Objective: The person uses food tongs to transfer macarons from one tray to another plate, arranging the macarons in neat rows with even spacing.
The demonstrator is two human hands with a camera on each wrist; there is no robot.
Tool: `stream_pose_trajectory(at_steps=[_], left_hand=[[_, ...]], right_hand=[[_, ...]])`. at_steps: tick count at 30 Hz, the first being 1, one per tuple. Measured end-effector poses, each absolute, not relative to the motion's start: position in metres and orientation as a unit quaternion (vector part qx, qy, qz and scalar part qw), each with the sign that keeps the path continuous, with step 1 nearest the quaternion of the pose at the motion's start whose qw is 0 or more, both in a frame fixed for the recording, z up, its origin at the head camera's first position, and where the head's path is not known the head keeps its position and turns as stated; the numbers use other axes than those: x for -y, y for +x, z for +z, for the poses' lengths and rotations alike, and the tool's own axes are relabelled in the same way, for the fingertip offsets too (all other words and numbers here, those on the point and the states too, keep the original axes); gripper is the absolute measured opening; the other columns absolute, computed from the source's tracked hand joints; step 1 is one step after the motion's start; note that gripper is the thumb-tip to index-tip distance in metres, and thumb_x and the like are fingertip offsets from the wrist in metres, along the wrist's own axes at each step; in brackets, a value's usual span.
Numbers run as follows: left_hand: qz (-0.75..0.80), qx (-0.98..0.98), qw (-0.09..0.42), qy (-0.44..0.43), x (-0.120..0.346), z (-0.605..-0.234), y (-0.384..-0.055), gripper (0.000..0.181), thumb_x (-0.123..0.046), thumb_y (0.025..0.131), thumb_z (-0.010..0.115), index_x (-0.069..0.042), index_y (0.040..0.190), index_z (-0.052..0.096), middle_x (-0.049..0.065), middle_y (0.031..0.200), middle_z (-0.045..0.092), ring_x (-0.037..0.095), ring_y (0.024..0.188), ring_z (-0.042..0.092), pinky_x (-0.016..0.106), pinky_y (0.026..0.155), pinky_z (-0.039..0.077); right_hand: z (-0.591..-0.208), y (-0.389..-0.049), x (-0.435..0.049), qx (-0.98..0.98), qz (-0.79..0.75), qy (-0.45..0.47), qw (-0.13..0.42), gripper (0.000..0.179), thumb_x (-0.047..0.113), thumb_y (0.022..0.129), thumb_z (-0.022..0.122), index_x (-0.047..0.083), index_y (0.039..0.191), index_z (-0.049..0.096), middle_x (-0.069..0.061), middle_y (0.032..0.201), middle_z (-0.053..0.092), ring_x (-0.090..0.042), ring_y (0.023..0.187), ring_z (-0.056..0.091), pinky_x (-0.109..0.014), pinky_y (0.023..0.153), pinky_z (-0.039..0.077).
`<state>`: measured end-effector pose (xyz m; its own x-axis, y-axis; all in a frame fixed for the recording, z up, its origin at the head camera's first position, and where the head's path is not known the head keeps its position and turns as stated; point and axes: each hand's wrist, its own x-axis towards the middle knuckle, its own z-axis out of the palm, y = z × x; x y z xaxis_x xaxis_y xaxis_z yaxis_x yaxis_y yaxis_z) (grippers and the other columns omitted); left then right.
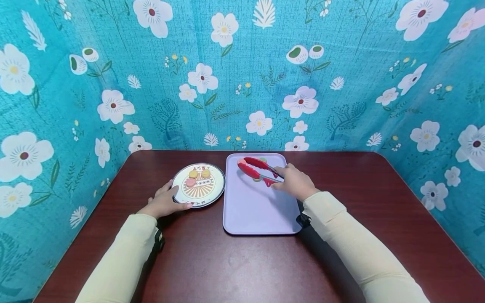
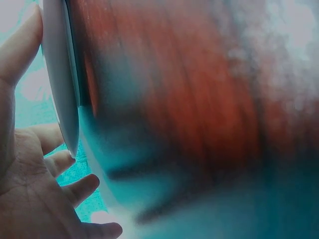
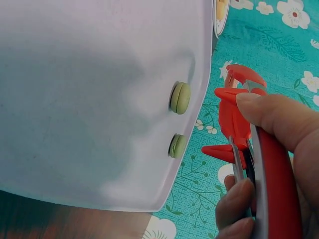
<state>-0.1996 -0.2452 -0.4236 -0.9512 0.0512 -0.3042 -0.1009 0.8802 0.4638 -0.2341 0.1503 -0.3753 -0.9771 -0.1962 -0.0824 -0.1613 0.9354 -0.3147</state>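
Observation:
My left hand [image 1: 163, 201] holds a round white plate [image 1: 216, 197] by its near left rim, thumb at the front edge and fingers spread along the side. Two yellow macarons [image 1: 199, 174] and a pink macaron [image 1: 190, 182] lie on the plate. In my right hand [image 1: 297, 182] are red-tipped metal tongs [image 1: 251, 169], gripped by the handles over a lilac tray [image 1: 261, 216]. The tongs' tips pinch another pink macaron [image 1: 241, 162] above the tray's far left part. Two green macarons [image 3: 180, 98] rest near the tray edge in the right wrist view, partly hidden by the tongs in the head view.
Plate and tray stand side by side on a dark red-brown wooden table [image 1: 242, 269]. Behind the table and along both its sides hangs a turquoise flowered cloth [image 1: 235, 105]. Dark wrist bands [image 1: 303, 219] show below the cream sleeves [image 1: 352, 240].

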Motion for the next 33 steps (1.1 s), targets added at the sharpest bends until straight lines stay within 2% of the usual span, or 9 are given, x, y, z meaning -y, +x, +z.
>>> stream_pose_trajectory(at_steps=[8, 20, 33], left_hand=[[0.241, -0.958, 0.154, -0.014, 0.245, -0.424, -0.200, 0.108, -0.061, 0.077, 0.070, 0.001, 0.151, 0.022, 0.026, 0.157, 0.005, 0.049, 0.139, 0.010, 0.075, 0.104, 0.007], [0.240, -0.958, 0.156, -0.011, 0.245, -0.424, -0.200, 0.110, -0.062, 0.076, 0.070, 0.000, 0.152, 0.021, 0.026, 0.157, 0.006, 0.050, 0.137, 0.011, 0.076, 0.103, 0.008], [0.236, -0.959, 0.159, -0.010, 0.244, -0.421, -0.199, 0.111, -0.062, 0.076, 0.069, 0.003, 0.151, 0.020, 0.027, 0.156, 0.006, 0.050, 0.138, 0.011, 0.075, 0.104, 0.007]], right_hand=[[-0.372, -0.228, -0.147, -0.981, -0.157, -0.104, 0.052, 0.073, 0.037, 0.081, 0.077, 0.017, 0.144, 0.048, -0.017, 0.114, 0.054, -0.027, 0.089, 0.056, -0.037, 0.067, 0.052], [-0.369, -0.222, -0.143, -0.980, -0.151, -0.123, 0.042, 0.074, 0.038, 0.079, 0.078, 0.016, 0.143, 0.049, -0.017, 0.118, 0.054, -0.027, 0.089, 0.057, -0.039, 0.067, 0.053], [-0.367, -0.216, -0.138, -0.979, -0.151, -0.130, 0.043, 0.075, 0.038, 0.079, 0.079, 0.016, 0.143, 0.049, -0.015, 0.111, 0.056, -0.024, 0.083, 0.057, -0.032, 0.062, 0.052]])
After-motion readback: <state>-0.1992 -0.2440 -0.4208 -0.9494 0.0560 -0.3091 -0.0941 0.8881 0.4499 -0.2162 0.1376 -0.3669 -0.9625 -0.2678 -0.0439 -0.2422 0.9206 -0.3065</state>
